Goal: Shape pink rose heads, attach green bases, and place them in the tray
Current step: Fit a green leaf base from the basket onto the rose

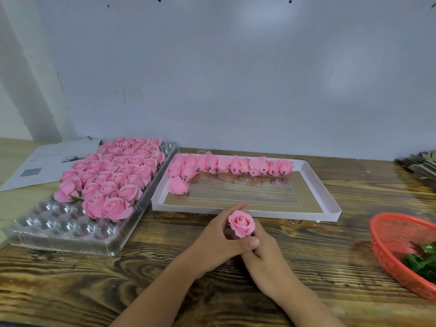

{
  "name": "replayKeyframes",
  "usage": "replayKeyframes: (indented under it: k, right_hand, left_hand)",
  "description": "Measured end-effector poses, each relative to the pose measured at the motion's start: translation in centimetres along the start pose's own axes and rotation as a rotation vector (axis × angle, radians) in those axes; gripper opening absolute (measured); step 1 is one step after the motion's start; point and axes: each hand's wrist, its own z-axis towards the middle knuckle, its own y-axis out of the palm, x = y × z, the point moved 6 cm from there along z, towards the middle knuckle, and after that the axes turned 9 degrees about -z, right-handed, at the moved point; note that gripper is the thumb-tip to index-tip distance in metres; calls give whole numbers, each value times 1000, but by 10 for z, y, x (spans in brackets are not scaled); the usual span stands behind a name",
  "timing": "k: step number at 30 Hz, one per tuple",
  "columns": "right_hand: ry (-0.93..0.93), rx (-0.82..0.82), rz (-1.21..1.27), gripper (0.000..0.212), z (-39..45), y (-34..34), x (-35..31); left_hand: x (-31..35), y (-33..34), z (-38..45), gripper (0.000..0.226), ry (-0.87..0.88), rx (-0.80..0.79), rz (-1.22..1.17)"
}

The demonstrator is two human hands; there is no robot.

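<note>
A pink rose head point(241, 223) stands upright between both hands over the wooden table. My left hand point(217, 241) curls round its left side, thumb across the base. My right hand point(265, 258) grips it from below on the right. The clear plastic tray point(59, 230) at the left holds several finished pink roses point(113, 178), with vacant cups along its near end. A white shallow box point(328, 199) behind the hands holds a row of several unshaped rose heads point(233, 164) lying on their sides. Green bases point(422, 260) lie in a red basket point(387, 246) at the right edge.
Printed paper sheets point(44, 164) lie at the far left behind the tray. A stack of flat cardboard pieces point(420, 165) sits at the far right. A pale wall closes off the back of the table.
</note>
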Motion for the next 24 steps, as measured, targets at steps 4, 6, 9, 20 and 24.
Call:
replayKeyframes:
  k: [4, 6, 9, 20, 24]
  right_hand:
    - [26, -61, -63, 25, 0, 5, 3]
    - [35, -87, -100, 20, -1, 8, 6]
    - [27, -84, -106, 17, -1, 8, 6]
    - [-29, -62, -3, 25, -2, 3, -3]
    - [7, -42, 8, 31, -1, 2, -1]
  left_hand:
    - [15, -9, -3, 52, 157, 145, -110]
    - [17, -8, -5, 45, 186, 145, -157]
    - [14, -4, -4, 28, 182, 105, -140]
    - [2, 4, -1, 60, 25, -50, -7]
    - [0, 3, 0, 84, -16, -67, 26]
